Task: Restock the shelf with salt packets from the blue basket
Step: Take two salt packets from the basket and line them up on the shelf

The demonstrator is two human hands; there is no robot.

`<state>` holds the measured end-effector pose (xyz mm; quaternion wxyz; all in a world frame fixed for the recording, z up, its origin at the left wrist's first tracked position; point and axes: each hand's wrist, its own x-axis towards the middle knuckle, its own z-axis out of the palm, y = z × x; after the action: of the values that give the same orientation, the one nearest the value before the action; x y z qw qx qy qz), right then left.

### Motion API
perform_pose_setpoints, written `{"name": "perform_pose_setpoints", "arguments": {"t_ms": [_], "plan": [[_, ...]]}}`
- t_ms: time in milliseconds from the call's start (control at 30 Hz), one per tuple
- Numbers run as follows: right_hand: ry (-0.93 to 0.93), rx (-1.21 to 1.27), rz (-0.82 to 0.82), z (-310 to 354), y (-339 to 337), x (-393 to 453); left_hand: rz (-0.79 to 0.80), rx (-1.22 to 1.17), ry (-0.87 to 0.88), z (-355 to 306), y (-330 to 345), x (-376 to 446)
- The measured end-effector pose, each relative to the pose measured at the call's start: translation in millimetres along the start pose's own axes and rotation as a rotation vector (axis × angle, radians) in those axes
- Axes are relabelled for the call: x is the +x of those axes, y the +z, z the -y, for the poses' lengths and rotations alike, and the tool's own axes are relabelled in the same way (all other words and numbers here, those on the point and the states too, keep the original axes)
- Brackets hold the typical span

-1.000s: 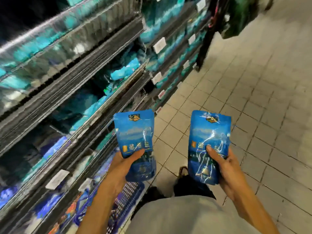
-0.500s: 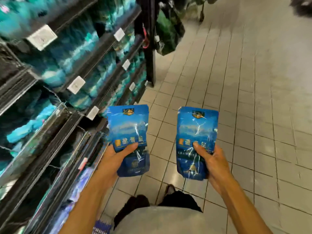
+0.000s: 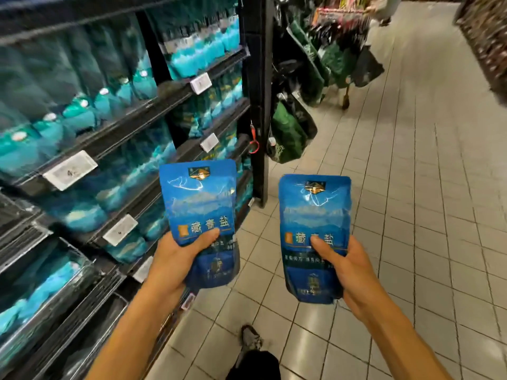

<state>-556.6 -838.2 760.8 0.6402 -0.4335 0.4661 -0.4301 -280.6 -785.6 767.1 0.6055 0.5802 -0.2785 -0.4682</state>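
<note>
Both packets have risen closer to the shelf (image 3: 153, 105), the left hand (image 3: 175, 259) gripping one salt packet (image 3: 199, 204) by its lower half, the right hand (image 3: 348, 270) gripping the other packet (image 3: 315, 215) likewise, thumbs across their fronts.

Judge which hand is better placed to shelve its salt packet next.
Probably the left. The left hand holds its salt packet right beside the shelves; the right hand holds its packet out over the tiled aisle floor, farther from them.

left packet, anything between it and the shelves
Nothing visible. The left hand holds the left packet upright in open air beside the shelves, though the rows in view already look full of packets.
</note>
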Motion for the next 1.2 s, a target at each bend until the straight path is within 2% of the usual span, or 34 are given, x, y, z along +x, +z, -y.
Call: {"name": "perform_pose_setpoints", "arguments": {"t_ms": [200,367,533,767,967,1100,1200], "plan": [[-0.089,-0.032,0.096,58,41,118,-0.030,-0.066,0.088,-54,15,105],[-0.193,-0.012,0.249,119,91,209,-0.064,-0.039,0.187,-115,16,175],[-0.280,0.040,0.429,177,153,294,-0.178,0.009,0.357,-184,10,225],[-0.380,0.115,0.838,262,272,404,-0.447,0.095,0.628,-288,2,264],[-0.463,0.210,1.124,332,385,439,-0.807,0.275,0.841,-372,-20,268],[-0.476,0.246,1.212,354,446,445,-0.934,0.280,0.842,-403,-42,284],[-0.470,0.231,1.239,354,483,447,-1.041,0.348,0.807,-401,-54,302]]}}
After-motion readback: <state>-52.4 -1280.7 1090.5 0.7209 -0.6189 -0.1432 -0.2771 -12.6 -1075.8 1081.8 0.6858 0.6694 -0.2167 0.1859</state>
